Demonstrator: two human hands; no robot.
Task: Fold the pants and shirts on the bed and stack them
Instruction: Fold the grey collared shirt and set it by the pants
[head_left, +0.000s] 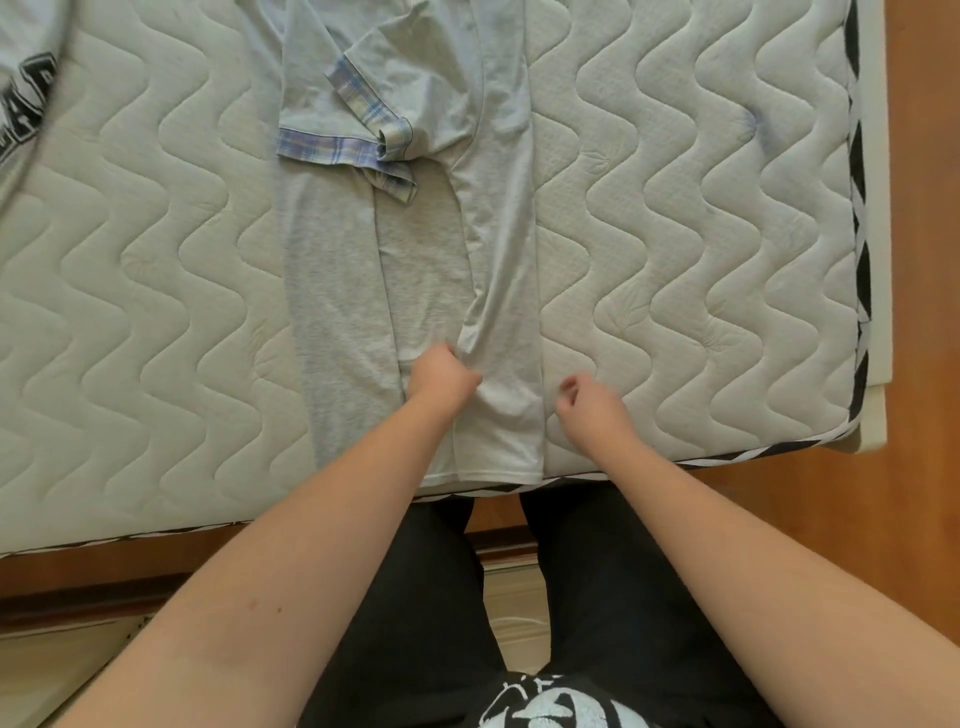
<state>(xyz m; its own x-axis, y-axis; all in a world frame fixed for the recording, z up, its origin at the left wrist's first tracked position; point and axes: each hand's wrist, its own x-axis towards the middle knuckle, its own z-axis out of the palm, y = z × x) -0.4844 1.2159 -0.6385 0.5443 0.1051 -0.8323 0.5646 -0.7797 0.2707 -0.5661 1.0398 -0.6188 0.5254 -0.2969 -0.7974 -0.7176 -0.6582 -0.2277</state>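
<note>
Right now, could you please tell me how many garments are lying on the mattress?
2: a grey shirt with plaid cuffs in the middle, and a grey printed garment at the far left corner, mostly cut off by the frame.

bare mattress (675, 208) right of shirt (415, 260), second garment (26, 93) far left

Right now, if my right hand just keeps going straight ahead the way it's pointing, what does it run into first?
Probably the grey shirt. Your right hand points up the bed and slightly left, hovering at the shirt's folded right edge, so it would likely meet that fabric first, or bare mattress beside it. Its height above the bed is unclear.
</note>
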